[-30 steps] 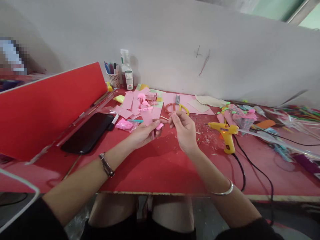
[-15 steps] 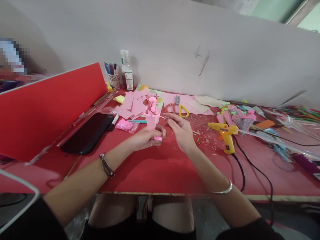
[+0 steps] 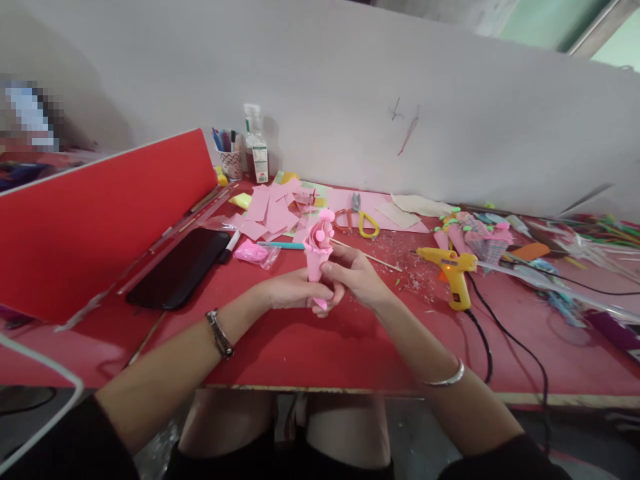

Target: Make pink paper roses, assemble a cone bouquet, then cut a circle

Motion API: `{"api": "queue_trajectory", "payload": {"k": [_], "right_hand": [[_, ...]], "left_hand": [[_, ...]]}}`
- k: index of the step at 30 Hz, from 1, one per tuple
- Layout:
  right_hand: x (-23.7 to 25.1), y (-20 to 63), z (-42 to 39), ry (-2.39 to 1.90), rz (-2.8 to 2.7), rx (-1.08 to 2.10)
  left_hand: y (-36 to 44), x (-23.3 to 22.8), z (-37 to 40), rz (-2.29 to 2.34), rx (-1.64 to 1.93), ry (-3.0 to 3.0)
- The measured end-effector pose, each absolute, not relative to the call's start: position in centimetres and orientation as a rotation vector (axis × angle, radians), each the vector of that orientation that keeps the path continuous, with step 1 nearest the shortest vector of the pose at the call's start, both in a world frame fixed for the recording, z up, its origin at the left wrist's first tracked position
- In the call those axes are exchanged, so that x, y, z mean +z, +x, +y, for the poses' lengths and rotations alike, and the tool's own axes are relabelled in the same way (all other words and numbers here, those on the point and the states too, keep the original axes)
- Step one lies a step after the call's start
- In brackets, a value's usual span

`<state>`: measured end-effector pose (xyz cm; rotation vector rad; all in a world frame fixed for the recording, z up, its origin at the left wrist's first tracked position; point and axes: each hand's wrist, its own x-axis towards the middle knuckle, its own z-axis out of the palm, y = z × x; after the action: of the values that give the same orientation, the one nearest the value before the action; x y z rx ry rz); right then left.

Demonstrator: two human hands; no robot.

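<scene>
A small pink paper flower [image 3: 317, 257] stands nearly upright between my hands, with a cone-shaped body, a ruffled rim, curled paper inside and round pink balls at the top. My left hand [image 3: 296, 291] is closed round its lower part, and the flared pink foot shows below the fingers. From the other side, my right hand [image 3: 356, 275] pinches the cone just under the rim with thumb and fingers. Behind my right hand a thin wooden stick [image 3: 375, 257] lies on the red table [image 3: 280, 353].
A yellow glue gun [image 3: 454, 272] with its light on lies at right, its black cable trailing over the front edge. Scissors [image 3: 368, 225] and pink paper pieces [image 3: 273, 212] lie behind. A phone [image 3: 180, 270] and red board [image 3: 110, 220] are at left; a glass bottle [image 3: 258, 157] stands at the wall.
My right hand has come in from beside the paper flower and now grips it. The flower has moved slightly right and down in my left hand. More of the wooden stick shows.
</scene>
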<state>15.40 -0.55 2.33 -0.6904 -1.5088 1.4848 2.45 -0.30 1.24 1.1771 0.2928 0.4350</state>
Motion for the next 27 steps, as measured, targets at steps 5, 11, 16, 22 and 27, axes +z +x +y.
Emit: {"api": "queue_trajectory", "payload": {"k": [5,11,16,22,27], "right_hand": [[2.4,15.6,-0.1,-0.667,-1.305,1.348],[2.8,15.8,0.4,-0.657,-1.134,1.178],[2.4,15.5,0.6,-0.732,-1.088,1.145],[2.2,15.8,0.8,-0.828,-1.162,1.069],[2.1,16.0,0.7,-0.894,-1.397,1.138]], "left_hand": [[2.4,1.1,-0.3,0.410,0.389,1.218],[2.8,0.5,0.2,0.753,0.604,1.208],[2.9,0.5,1.0,1.056,1.056,1.226],[2.6,0.4,1.3,1.138,1.189,1.250],[2.3,0.9,1.1,1.037,1.343,1.290]]}}
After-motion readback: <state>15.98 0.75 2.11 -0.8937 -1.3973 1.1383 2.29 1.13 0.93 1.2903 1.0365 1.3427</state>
